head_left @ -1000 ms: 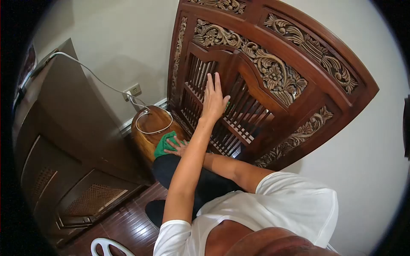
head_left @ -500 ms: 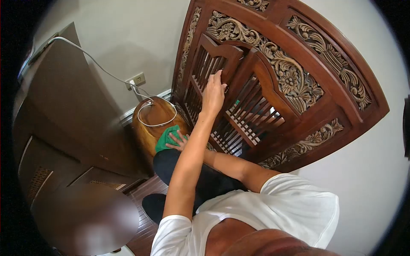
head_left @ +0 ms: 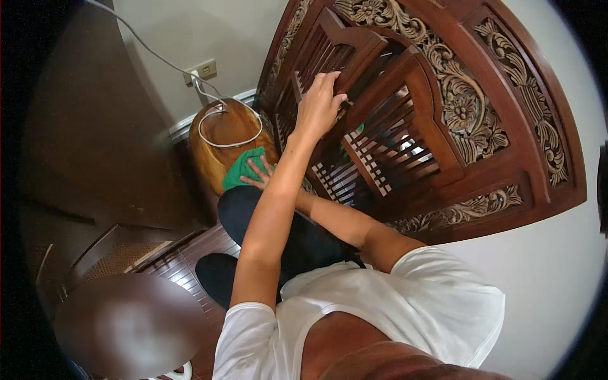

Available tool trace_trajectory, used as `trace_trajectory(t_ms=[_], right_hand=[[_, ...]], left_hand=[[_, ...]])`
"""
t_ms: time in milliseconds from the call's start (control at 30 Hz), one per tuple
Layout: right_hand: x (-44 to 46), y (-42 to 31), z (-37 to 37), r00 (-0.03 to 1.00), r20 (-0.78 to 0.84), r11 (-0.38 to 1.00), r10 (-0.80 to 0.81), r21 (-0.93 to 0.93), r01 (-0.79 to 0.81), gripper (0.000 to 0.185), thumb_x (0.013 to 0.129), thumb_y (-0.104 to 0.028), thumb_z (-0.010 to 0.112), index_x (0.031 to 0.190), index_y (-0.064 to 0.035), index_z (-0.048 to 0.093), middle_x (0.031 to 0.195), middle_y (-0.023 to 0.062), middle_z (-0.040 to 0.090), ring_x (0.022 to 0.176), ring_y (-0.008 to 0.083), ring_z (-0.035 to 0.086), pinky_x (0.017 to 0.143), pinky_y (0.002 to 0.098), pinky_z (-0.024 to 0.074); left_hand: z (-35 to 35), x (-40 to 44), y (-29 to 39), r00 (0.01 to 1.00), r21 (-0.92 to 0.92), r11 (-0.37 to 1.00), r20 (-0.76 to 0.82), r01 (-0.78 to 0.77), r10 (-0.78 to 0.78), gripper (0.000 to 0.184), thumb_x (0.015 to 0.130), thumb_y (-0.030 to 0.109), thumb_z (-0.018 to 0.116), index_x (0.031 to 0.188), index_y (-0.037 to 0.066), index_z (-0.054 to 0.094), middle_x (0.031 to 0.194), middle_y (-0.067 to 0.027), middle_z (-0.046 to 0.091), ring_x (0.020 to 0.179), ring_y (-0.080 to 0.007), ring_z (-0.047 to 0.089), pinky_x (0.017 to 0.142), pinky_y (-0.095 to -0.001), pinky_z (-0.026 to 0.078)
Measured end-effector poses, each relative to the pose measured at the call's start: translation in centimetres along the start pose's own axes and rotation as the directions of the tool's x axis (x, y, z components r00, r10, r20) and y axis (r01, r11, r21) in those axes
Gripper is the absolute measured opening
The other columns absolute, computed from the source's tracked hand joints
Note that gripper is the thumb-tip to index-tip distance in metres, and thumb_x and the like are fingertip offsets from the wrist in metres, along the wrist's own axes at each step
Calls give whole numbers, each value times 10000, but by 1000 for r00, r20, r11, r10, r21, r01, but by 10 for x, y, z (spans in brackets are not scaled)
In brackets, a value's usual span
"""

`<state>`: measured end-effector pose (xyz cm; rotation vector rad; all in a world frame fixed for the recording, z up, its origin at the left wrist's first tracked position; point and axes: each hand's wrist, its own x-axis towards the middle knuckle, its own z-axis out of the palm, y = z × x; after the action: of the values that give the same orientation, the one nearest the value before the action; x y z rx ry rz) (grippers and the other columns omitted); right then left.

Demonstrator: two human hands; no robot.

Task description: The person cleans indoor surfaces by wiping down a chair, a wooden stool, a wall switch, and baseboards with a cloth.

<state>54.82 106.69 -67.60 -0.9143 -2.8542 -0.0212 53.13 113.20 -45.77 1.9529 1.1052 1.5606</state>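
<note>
My left hand [head_left: 320, 104] reaches up to a slatted wooden door [head_left: 362, 49], with fingers and thumb closed at its inner edge. That door stands ajar beside a second slatted door [head_left: 421, 114], both in a carved, dark reddish-brown wooden piece [head_left: 538, 120]. Lower down, my right hand [head_left: 258, 172] crosses under the left forearm. Its spread fingers rest on a green cloth [head_left: 237, 172], beside my knee and against a rounded wooden stool [head_left: 204, 149]. The left forearm hides part of the right wrist.
A white cable [head_left: 201, 130] loops over the stool top and runs to a wall outlet [head_left: 201, 71]. Dark furniture [head_left: 107, 139] stands close on the left. Dark floorboards [head_left: 180, 272] show below, near a blurred oval at lower left.
The left hand has drawn the slatted door a little further open, widening the gap between the doors. The right hand stays on the green cloth. The camera view has shifted.
</note>
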Motion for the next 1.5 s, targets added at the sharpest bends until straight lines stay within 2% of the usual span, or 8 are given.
trace_trajectory(t_ms=[100,200,567,633,1033,1133,1333,1500], right_hand=[[1,-1,4,998,51,995,27,-96,-22,787,790,-569,512,1451,-387,125,1537,133,-21,1342,525,89,979,671,287],[0,-2,3,999,26,999,34,21,-34,640,847,-585,370,1433,-404,187,1522,167,118,1297,571,178,988,713,155],[-1,1,4,999,-19,988,28,155,-24,637,854,-590,375,1433,-425,168,1528,158,89,1280,605,160,984,722,145],[-2,3,14,999,-19,989,30,148,-27,633,858,-583,372,1434,-426,164,1526,164,97,1278,607,163,988,720,137],[-3,2,15,994,-89,959,63,283,-35,579,867,-561,346,1417,-461,192,1528,142,115,1297,588,144,1007,697,141],[-2,1,11,993,68,995,94,28,-96,779,782,-481,543,1418,-491,93,1542,93,-8,1364,476,91,1022,647,250],[-1,-5,35,979,-146,936,140,-302,-179,648,851,-437,453,1409,-492,127,1546,56,5,1394,406,52,1048,637,201],[-7,-2,4,992,47,987,121,100,-125,606,862,-441,439,1403,-485,170,1548,36,-13,1401,388,-1,1043,650,184]], left_hand=[[0,-2,0,1000,9,1000,-8,6,-6,419,831,143,621,1201,23,464,1137,-187,524,1042,-386,527,840,-423,441],[4,-5,4,999,13,1000,-49,19,-18,448,822,124,626,1223,65,434,1129,-150,506,1004,-365,548,785,-447,475],[21,-9,-11,984,155,984,-140,-89,111,516,786,84,637,1252,91,416,1071,-139,500,998,-343,542,799,-436,484],[0,-8,13,999,83,996,-37,15,-12,528,780,-7,616,1257,22,393,1130,-197,467,1007,-397,523,798,-427,467],[11,-15,3,996,109,994,-81,-18,27,494,811,15,594,1263,9,395,1117,-203,475,1009,-398,515,803,-429,461],[20,-9,6,998,133,990,-53,-39,47,471,827,10,592,1258,0,402,1100,-203,477,974,-392,525,776,-439,459],[43,0,13,997,161,985,-23,-67,71,424,852,17,580,1241,-33,419,1082,-209,476,915,-390,531,740,-429,460],[69,-2,-8,992,168,981,-56,-101,112,474,848,112,583,1286,75,406,1154,-161,490,1020,-386,518,813,-439,460]])
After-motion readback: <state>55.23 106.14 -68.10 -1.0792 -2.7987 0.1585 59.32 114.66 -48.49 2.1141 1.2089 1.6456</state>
